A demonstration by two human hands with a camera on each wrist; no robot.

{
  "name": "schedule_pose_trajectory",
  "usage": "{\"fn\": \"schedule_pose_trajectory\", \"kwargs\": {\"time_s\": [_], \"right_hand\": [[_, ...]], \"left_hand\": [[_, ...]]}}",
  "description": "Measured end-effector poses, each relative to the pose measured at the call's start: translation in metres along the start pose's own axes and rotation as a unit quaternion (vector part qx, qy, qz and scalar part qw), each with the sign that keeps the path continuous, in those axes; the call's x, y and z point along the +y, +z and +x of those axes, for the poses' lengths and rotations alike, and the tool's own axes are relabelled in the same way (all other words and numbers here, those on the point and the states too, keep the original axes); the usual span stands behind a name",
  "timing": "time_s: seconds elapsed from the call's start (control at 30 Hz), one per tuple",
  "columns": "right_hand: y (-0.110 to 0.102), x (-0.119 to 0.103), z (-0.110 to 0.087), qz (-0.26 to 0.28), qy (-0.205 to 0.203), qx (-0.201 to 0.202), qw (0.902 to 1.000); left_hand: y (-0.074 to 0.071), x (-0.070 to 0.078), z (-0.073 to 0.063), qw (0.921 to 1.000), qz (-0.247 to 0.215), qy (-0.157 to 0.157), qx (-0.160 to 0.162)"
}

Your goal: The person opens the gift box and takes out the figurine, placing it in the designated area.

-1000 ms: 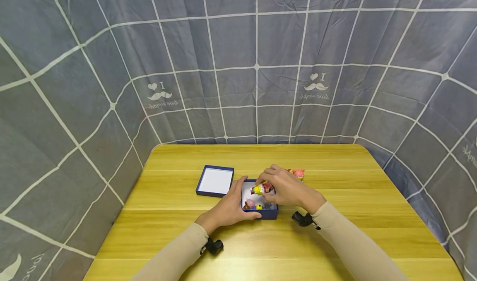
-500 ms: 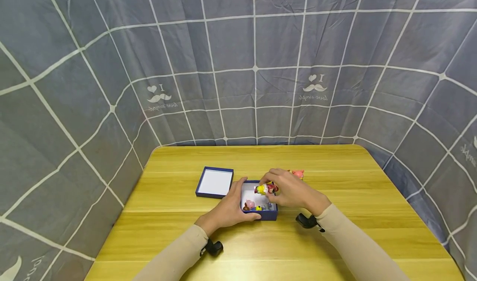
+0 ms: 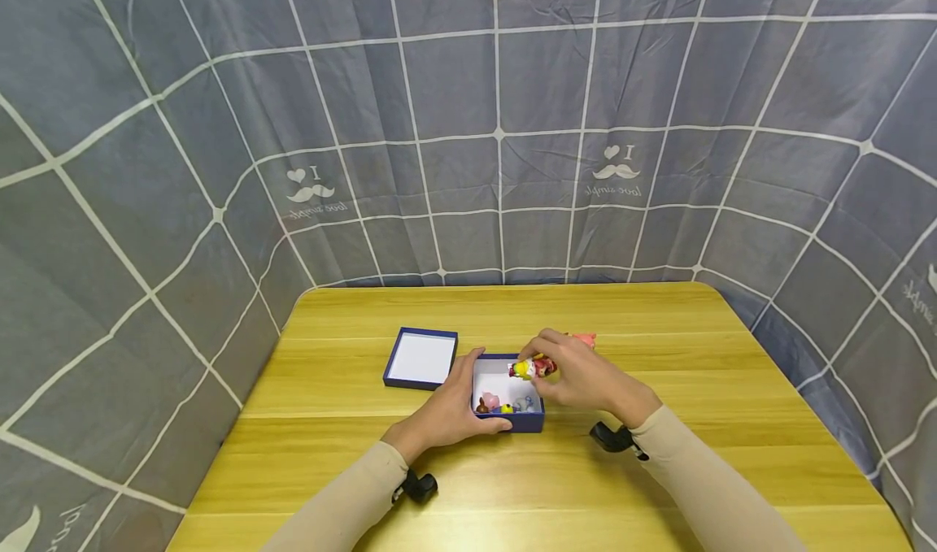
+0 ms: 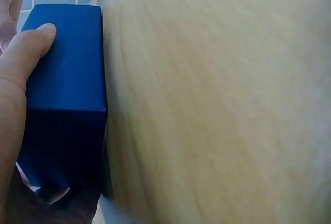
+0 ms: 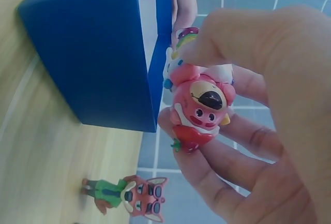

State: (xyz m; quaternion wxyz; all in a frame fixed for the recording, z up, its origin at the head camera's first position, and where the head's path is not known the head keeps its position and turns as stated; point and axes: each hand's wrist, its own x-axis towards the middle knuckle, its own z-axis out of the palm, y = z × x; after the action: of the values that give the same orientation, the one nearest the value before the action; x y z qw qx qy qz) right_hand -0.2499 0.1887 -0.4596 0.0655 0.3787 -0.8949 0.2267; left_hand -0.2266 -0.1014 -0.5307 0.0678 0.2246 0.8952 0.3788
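Note:
My left hand point(image 3: 448, 410) grips the left side of a small dark blue box point(image 3: 527, 423), its thumb along the near wall. The box stands uncovered on the table, with white lining. Inside, along the near wall, lie a pink figurine point(image 3: 491, 401), a brown one point(image 3: 481, 406), a yellow one point(image 3: 507, 409) and a greyish one point(image 3: 523, 404). Over the box's right part, my right hand point(image 3: 581, 379) pinches a pink bear figurine point(image 5: 207, 102) between thumb and fingers. A red strawberry shape tops the bear's head, which points towards the palm side; its lower body is yellow and white.
Left of the box lies its blue lid point(image 3: 420, 358), white inside facing up. A fox figurine point(image 5: 132, 198) in green stands on the table right of the box. Partly hidden behind my right hand is a pink figurine point(image 3: 586, 339). Grey gridded cloth point(image 3: 468, 170) surrounds the wooden table.
My right hand has moved slightly right with the bear figurine, towards the box's right wall. More of the greyish figurine now shows. My left hand stays on the box.

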Motion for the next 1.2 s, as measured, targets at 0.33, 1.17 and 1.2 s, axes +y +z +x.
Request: {"fn": "schedule_pose_trajectory", "kwargs": {"time_s": [0.33, 1.17, 1.2], "right_hand": [[-0.001, 0.004, -0.007, 0.008, -0.004, 0.015, 0.9999], [-0.010, 0.015, -0.018, 0.007, -0.026, 0.062, 0.9977], [-0.010, 0.016, -0.018, 0.012, -0.027, 0.065, 0.9975]], "left_hand": [[0.000, 0.000, 0.000, 1.0000, 0.004, -0.006, -0.001], [0.001, 0.000, 0.000, 1.0000, 0.006, -0.005, 0.001], [0.001, 0.000, 0.000, 1.0000, 0.007, -0.004, 0.001]]}}
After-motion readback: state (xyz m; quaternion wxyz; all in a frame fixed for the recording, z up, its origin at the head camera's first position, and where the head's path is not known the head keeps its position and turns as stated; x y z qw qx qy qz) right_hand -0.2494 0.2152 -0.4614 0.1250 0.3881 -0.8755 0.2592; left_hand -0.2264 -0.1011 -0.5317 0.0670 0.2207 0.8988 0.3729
